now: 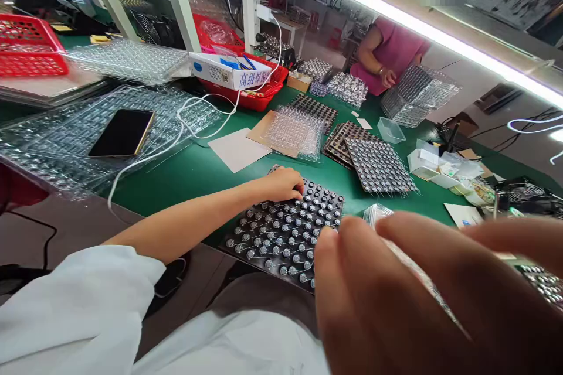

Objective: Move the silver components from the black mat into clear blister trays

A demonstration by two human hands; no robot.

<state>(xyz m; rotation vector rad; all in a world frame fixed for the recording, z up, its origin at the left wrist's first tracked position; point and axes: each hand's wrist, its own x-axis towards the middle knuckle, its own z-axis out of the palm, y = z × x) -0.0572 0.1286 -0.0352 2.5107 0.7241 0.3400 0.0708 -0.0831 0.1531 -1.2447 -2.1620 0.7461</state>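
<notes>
A black tray (275, 234) filled with rows of small round metal parts with thin wire leads lies at the green table's near edge. Over its far left edge is my left hand (285, 184), its fingers curled down and pressed together; whatever they hold is too small to make out. Large and blurred, my right hand (396, 293) is raised close to the camera at the lower right and covers the tray's right side. Its fingers point toward the tray, but their tips and anything between them cannot be made out.
A phone (122, 133) lies on clear plastic trays (176, 108) at the left, with a white cable beside it. Red baskets (259, 99) stand behind. More filled trays (380, 167) and a white box (428, 167) are at the right. Across the table, a person (391, 50) handles stacked trays.
</notes>
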